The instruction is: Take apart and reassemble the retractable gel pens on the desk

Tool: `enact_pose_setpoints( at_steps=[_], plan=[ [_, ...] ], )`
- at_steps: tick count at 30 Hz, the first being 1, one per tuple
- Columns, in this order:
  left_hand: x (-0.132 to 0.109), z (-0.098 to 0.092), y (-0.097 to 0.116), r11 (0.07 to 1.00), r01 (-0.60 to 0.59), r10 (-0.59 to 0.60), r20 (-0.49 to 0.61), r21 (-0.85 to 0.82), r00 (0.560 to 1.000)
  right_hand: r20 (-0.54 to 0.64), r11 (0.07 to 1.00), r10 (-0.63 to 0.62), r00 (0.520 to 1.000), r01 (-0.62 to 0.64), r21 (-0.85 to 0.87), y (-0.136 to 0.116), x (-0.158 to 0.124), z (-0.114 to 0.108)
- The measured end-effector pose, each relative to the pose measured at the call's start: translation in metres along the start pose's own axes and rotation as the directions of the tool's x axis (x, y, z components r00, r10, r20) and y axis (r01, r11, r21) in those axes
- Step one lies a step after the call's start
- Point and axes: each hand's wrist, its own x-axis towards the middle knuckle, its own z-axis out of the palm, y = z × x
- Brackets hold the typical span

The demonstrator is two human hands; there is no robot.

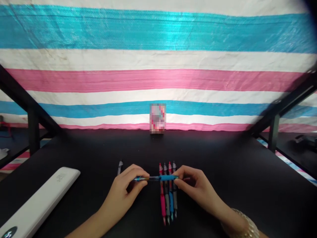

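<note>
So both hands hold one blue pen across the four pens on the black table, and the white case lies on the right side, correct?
Not quite. The head view shows the white case on the left side. The left hand and right hand do hold one blue pen across the four pens.

I see a pen [158, 178] held crosswise over four pens [168, 195] on the table [223, 172]; a flat case [39, 201] lies far left.

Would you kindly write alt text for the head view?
Two hands, left and right, hold a blue pen crosswise above four pens lined up on a black table. A white case lies left, a small box at the striped backdrop.
</note>
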Motion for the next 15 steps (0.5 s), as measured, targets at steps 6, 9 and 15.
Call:
enact_pose_setpoints(
  at_steps=[6,9,15],
  plan=[
    [-0.0006,0.0028,0.0008,0.999,-0.031,0.029,-0.054,-0.042,0.998,0.045,1.0,0.02,0.999,-0.02,-0.007,-0.0008,-0.0029,-0.0001],
    [-0.0008,0.003,0.0039,0.998,-0.031,0.026,-0.086,-0.051,0.996,0.027,1.0,0.011,1.0,-0.011,-0.02,0.0,-0.0032,0.0009],
    [-0.0033,0.0053,0.0059,0.993,0.075,-0.087,-0.131,-0.096,0.988,0.078,0.997,0.065,0.995,-0.067,0.027,0.0002,-0.0057,0.0038]
  ],
)
